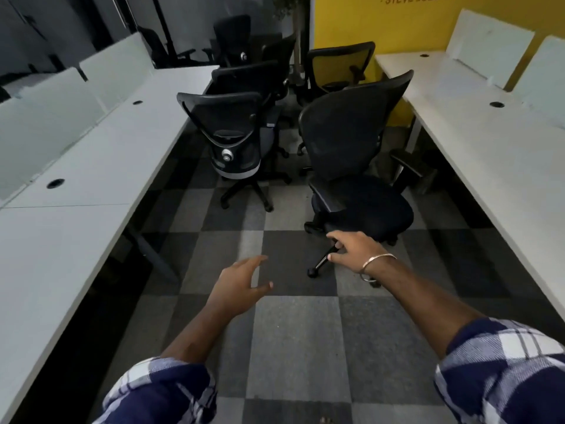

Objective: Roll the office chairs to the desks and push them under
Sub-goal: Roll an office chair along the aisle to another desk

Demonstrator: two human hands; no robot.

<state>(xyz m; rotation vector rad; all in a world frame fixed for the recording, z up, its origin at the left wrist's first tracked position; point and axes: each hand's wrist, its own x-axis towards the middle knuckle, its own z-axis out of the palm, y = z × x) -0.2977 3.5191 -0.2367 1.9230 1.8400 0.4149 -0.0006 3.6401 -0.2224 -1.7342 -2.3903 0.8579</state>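
The near chair stands on the checkered carpet in the aisle, its seat turned toward the person and its mesh back leaning toward the right desk — just beside that desk's edge, not under it. The right hand reaches out in front of this chair's seat, over one chrome base leg, fingers loosely spread and holding nothing; whether it touches the chair I cannot tell. A metal bangle sits on that wrist. The left hand hovers left of the chair and nearer the person, over the carpet, fingers wide apart and empty. Left of the chair, apart from it, a second chair stands back-on beside the left desk. More chairs cluster beyond the near chair, before a yellow wall.
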